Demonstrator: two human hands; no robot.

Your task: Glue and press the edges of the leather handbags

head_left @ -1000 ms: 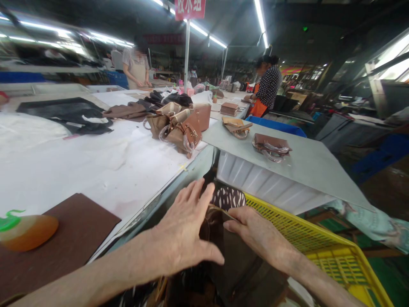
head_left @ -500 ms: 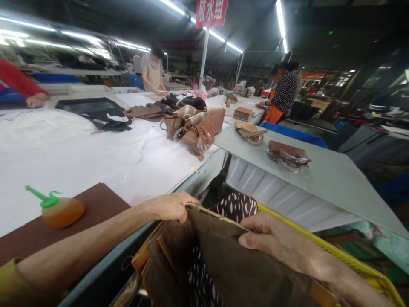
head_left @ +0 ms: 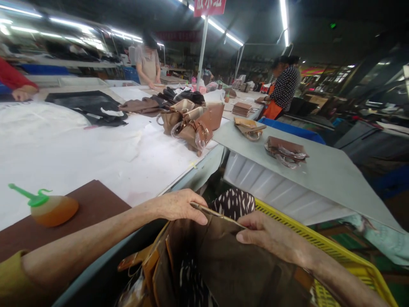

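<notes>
Brown bag piece (head_left: 243,260) is near, left of the yellow crate (head_left: 348,258); the left hand (head_left: 183,205) and right hand (head_left: 265,234) each have thumb and fingers clamped on its upper edge, and a light, even pull should best hold that edge straight. A white-topped table (head_left: 105,157) stretches left, bearing an orange bottle (head_left: 56,213) on a brown sheet (head_left: 99,204) near; strip lights (head_left: 284,25) glow over far co-workers (head_left: 148,68).

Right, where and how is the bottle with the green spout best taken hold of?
Probably around the wide, rounded body of the bottle, from the picture's right, fingers and thumb spread. The green spout juts left, so that side looks awkward, while the right flank curves smoothly. The left hand pinches the edge of the dark brown material, so it would have to let go first.
</notes>
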